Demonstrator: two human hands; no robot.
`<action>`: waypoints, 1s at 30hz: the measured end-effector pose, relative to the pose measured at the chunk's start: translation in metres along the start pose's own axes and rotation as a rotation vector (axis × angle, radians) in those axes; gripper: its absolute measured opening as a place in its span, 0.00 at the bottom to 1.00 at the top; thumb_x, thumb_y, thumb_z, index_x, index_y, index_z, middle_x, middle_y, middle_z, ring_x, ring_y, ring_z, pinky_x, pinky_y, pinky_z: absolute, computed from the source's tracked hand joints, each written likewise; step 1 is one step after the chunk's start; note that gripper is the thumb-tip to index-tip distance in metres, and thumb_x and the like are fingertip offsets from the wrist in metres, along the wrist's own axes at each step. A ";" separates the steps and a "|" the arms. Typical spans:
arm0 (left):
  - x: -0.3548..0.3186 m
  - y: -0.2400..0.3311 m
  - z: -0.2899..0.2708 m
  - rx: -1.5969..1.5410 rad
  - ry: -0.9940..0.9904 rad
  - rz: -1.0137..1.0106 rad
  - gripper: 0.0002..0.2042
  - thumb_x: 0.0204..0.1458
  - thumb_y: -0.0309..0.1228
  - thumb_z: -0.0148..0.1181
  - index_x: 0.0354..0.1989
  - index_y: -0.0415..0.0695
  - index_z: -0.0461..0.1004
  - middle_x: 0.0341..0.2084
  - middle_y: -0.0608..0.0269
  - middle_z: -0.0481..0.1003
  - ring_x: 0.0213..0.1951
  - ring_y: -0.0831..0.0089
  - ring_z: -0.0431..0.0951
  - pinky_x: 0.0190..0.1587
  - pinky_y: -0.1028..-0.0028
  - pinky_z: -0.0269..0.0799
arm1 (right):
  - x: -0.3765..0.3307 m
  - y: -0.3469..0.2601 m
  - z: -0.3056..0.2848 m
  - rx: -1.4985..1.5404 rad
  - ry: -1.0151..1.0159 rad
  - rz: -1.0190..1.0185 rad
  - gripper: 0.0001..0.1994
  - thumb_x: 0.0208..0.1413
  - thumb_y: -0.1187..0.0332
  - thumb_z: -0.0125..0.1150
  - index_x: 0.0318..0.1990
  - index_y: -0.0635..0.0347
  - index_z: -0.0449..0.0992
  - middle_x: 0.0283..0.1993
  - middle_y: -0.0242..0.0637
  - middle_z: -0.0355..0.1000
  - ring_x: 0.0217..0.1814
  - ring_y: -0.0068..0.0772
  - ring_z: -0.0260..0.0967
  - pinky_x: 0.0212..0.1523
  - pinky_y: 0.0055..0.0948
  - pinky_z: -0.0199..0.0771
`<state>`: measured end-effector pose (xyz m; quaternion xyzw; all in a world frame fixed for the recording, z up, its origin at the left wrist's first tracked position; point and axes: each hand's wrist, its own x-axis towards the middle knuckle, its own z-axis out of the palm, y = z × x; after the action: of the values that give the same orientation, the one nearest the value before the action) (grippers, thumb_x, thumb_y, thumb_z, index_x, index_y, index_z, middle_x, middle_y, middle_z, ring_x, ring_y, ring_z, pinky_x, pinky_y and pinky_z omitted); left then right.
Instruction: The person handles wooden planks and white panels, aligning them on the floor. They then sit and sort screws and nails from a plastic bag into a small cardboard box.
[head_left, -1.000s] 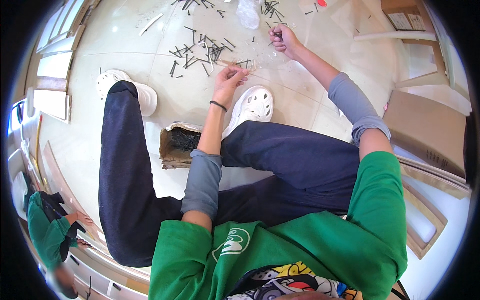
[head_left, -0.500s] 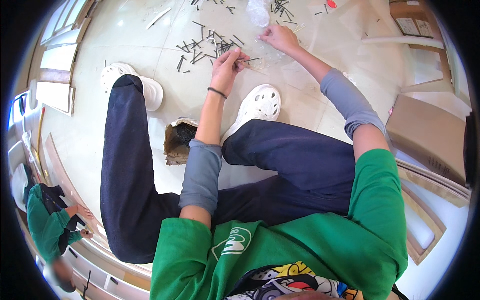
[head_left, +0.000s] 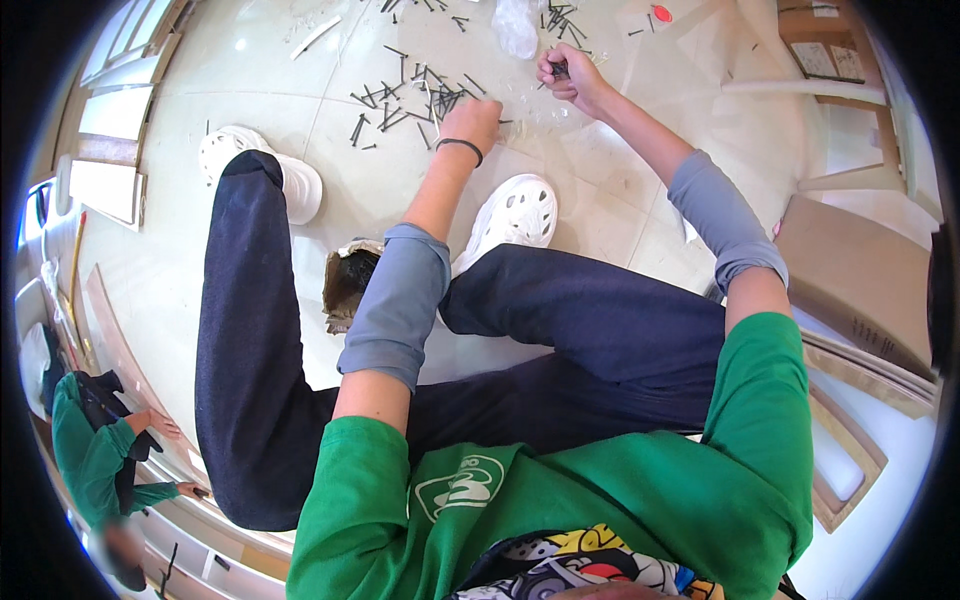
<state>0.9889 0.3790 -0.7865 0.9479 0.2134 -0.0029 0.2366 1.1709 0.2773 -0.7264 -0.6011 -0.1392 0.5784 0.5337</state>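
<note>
Screws (head_left: 442, 98), top middle: probably light, hard, pointy; pinch mid-stick.
Right hand (head_left: 575, 80): curled round dark screws (head_left: 560, 69).
Left hand (head_left: 472, 124): by loose screws; can't tell its grip.

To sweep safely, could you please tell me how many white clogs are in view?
2: left clog, partly behind the trouser leg; right clog, below the left hand in the picture. Others may be hidden.
</note>
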 end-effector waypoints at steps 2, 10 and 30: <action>-0.001 0.003 -0.002 -0.006 -0.001 0.009 0.08 0.48 0.32 0.62 0.36 0.44 0.79 0.22 0.53 0.77 0.26 0.66 0.80 0.32 0.69 0.74 | -0.005 -0.006 0.006 -0.064 -0.031 -0.034 0.14 0.58 0.58 0.45 0.23 0.51 0.62 0.18 0.22 0.58 0.12 0.12 0.40 0.13 0.17 0.40; -0.046 -0.023 -0.067 -1.896 0.087 -0.329 0.09 0.54 0.31 0.59 0.38 0.38 0.75 0.23 0.68 0.75 0.19 0.83 0.64 0.25 0.81 0.60 | -0.015 0.022 0.052 -1.377 0.085 -0.236 0.16 0.56 0.51 0.57 0.33 0.53 0.80 0.30 0.42 0.77 0.31 0.45 0.74 0.33 0.42 0.72; -0.176 -0.036 -0.189 -0.041 -1.168 -0.162 0.16 0.47 0.31 0.61 0.44 0.38 0.73 0.31 0.54 0.79 0.37 0.66 0.80 0.44 0.69 0.73 | -0.025 0.039 0.092 -1.169 0.153 -0.333 0.15 0.54 0.55 0.55 0.31 0.58 0.77 0.26 0.41 0.75 0.29 0.36 0.72 0.34 0.36 0.72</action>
<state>0.7964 0.4225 -0.6161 0.7652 0.1194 -0.5383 0.3323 1.0679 0.2862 -0.7221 -0.8043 -0.4870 0.2702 0.2073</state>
